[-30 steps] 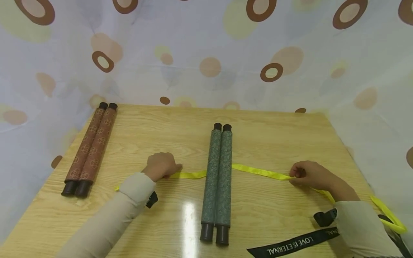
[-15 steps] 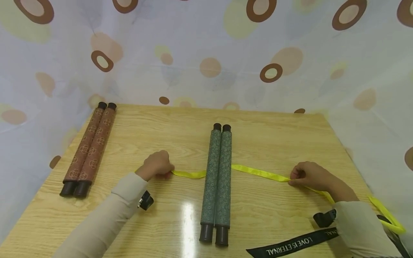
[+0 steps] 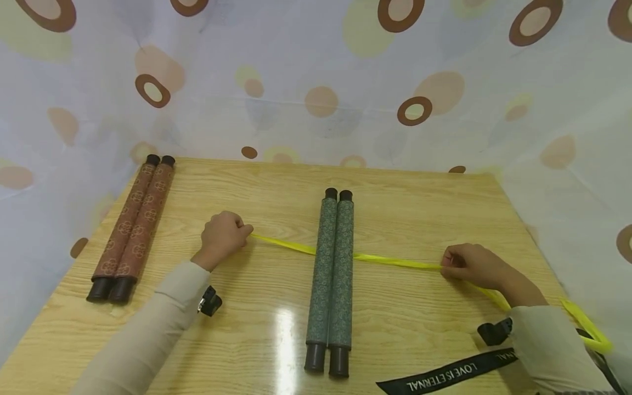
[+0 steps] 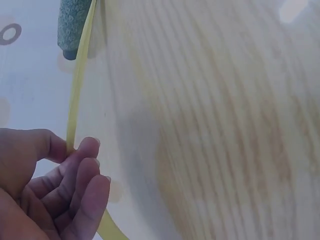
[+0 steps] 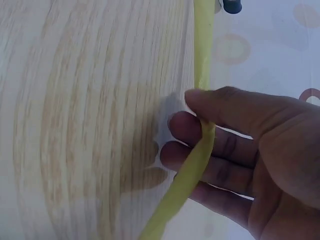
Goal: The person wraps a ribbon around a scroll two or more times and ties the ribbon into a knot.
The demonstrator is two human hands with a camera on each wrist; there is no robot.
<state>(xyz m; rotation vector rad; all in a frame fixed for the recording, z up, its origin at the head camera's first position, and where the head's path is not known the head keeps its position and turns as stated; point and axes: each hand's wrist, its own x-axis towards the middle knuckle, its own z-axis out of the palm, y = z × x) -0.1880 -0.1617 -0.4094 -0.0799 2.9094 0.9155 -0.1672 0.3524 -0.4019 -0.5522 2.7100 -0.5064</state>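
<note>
A green patterned scroll (image 3: 332,274), rolled from both ends into two rods with dark end knobs, lies upright in the middle of the table. Under it passes a yellow ribbon (image 3: 283,242), drawn nearly straight out to both sides. Left of the scroll, my left hand (image 3: 223,236) pinches the ribbon between thumb and forefinger; the left wrist view shows the pinch with the other fingers (image 4: 82,185) curled. To the right, my right hand (image 3: 474,267) pinches the ribbon too. In the right wrist view its loose length (image 5: 182,185) hangs across the fingers.
A brown patterned scroll (image 3: 133,230), also in two rolls, lies along the table's left side. A black ribbon (image 3: 449,374) with white lettering lies at the front right, near the right sleeve. A spotted curtain (image 3: 276,66) borders the wooden table (image 3: 237,181).
My left hand has moved left and away from the body, pulling its side of the yellow ribbon straighter. My right hand has stayed almost still, and the green scroll lies where it was.
</note>
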